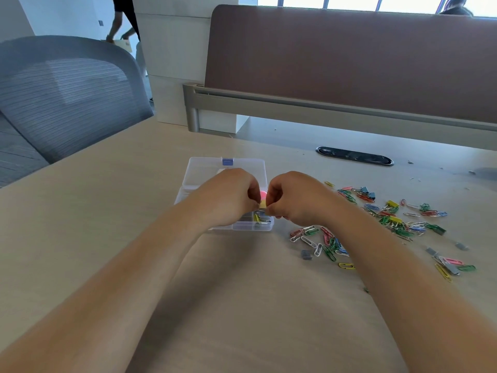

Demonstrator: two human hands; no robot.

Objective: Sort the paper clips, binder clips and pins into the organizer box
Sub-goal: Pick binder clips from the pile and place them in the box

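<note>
A clear plastic organizer box (243,227) lies open on the desk, its lid (204,170) with a blue latch folded back. My left hand (228,195) and my right hand (293,197) meet just above the box's right side. Together their fingertips pinch a small yellow binder clip (262,203). Something pink (263,195) shows between the hands; I cannot tell what it is. A yellow clip (257,218) lies in a front compartment. Coloured paper clips (322,242) and binder clips (392,203) are scattered to the right of the box.
More paper clips and grey binder clips (449,266) lie at the far right. A cable slot (355,156) sits in the desk behind them, under a brown partition (349,63). A grey mesh chair (64,92) stands at the left. A person walks in the background.
</note>
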